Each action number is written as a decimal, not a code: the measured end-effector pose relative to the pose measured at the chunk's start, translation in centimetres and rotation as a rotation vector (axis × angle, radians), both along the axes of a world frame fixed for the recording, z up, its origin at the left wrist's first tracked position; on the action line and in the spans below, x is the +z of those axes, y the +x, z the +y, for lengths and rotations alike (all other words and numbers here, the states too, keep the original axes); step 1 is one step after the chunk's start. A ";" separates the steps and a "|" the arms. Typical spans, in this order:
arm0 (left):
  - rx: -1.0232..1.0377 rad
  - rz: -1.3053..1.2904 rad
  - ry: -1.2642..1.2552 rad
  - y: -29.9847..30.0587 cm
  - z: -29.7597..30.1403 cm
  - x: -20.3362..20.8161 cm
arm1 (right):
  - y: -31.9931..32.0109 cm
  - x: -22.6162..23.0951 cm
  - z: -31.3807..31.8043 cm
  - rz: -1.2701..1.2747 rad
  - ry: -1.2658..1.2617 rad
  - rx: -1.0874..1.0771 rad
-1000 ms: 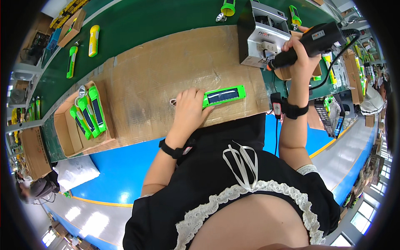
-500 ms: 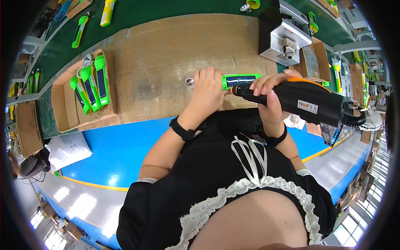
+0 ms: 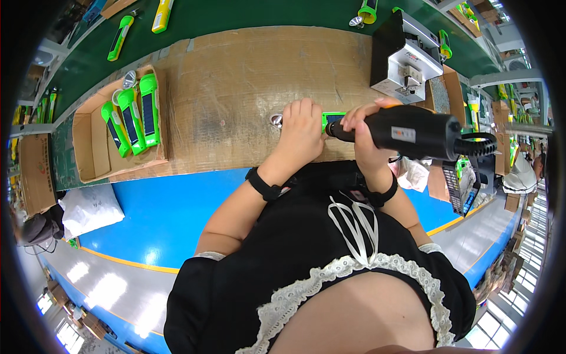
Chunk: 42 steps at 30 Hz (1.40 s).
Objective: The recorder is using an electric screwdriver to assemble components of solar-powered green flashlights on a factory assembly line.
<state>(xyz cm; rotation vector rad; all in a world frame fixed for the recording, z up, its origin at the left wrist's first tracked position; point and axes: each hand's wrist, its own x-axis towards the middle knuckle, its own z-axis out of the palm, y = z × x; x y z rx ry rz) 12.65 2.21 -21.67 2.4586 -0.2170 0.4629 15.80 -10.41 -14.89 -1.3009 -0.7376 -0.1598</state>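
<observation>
My left hand [image 3: 302, 131] is closed around a green flashlight [image 3: 333, 117] lying sideways on the cardboard-covered bench. Most of its body is hidden by my hands; a shiny round reflector [image 3: 276, 121] shows just left of my fingers. My right hand [image 3: 370, 137] grips a black electric screwdriver [image 3: 407, 128], held nearly level with its tip pointing left. That tip is at the flashlight, close beside my left fingers; whether it touches a screw is hidden.
An open cardboard box [image 3: 93, 144] at left holds green flashlights [image 3: 131, 121] with dark panels. Toward the back right stands a black-and-white boxy device [image 3: 398, 65]. More flashlights [image 3: 121, 38] lie on the green bench top. A coiled cord [image 3: 479, 144] trails from the screwdriver.
The screwdriver's rear end has swung toward me less and now sits further left, covering more of the flashlight. My left hand keeps its hold; the view has shifted slightly.
</observation>
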 end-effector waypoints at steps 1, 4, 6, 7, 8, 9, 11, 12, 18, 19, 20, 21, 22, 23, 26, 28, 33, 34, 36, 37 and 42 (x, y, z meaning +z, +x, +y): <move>-0.003 -0.017 -0.007 0.0 0.0 -0.1 | 0.0 0.1 0.1 0.008 -0.028 -0.005; -0.005 0.008 -0.015 -0.1 0.0 0.1 | -0.1 0.4 0.3 0.015 -0.070 -0.035; -0.015 0.005 -0.016 0.0 0.1 0.1 | 0.0 0.3 0.3 0.013 -0.052 -0.044; -0.022 0.004 -0.020 0.0 0.1 0.1 | 0.0 0.2 0.3 0.012 -0.046 -0.044; -0.022 0.003 -0.013 0.1 0.2 -0.1 | 0.1 0.1 0.2 0.002 -0.045 -0.026; -0.028 -0.004 0.013 0.2 0.3 -0.3 | 0.1 0.0 0.1 -0.009 -0.043 -0.008; -0.035 -0.016 0.047 0.2 0.5 -0.4 | 0.1 -0.3 0.0 -0.013 -0.051 -0.038; -0.047 0.034 0.065 0.3 0.6 -0.2 | 0.3 -0.4 0.0 -0.018 -0.066 -0.066; -0.056 0.019 0.082 0.8 0.5 -0.6 | -0.4 -0.6 0.4 -0.007 -0.230 -0.179; -0.063 0.022 0.085 0.8 0.5 -0.7 | -0.7 -1.0 0.6 0.068 -0.186 -0.168; -0.062 0.019 0.096 0.9 0.5 -0.8 | -0.5 -1.0 0.6 0.066 -0.175 -0.168; -0.077 0.032 0.091 0.8 0.6 -0.7 | -0.4 -0.9 0.5 -0.024 -0.246 -0.156; -0.092 0.045 0.087 0.8 0.6 -0.6 | -0.2 -0.8 0.4 -0.113 -0.317 -0.146; -0.091 0.043 0.098 0.8 0.7 -0.6 | 0.3 -0.6 0.2 -0.337 -0.411 -0.148; -0.093 0.061 0.077 0.7 0.8 -0.5 | -0.1 0.3 0.4 -0.400 -0.457 -0.111; -0.099 0.070 0.016 0.5 0.9 0.0 | -0.3 0.5 0.5 -0.366 -0.420 -0.111; -0.113 0.073 0.039 0.4 1.0 0.3 | -0.1 -0.2 1.0 -0.425 -0.377 -0.231; -0.113 0.105 0.035 0.4 1.0 0.5 | -0.2 -0.1 1.1 -0.471 -0.387 -0.332; -0.131 0.057 0.037 0.9 1.1 -0.4 | -0.1 -1.0 0.8 -0.254 -0.353 -0.224; -0.142 0.011 0.029 1.0 1.1 -0.7 | 0.0 -1.0 0.7 -0.262 -0.327 -0.227; -0.117 0.211 0.153 0.7 1.2 0.5 | 1.1 1.4 -1.5 0.122 0.129 -0.018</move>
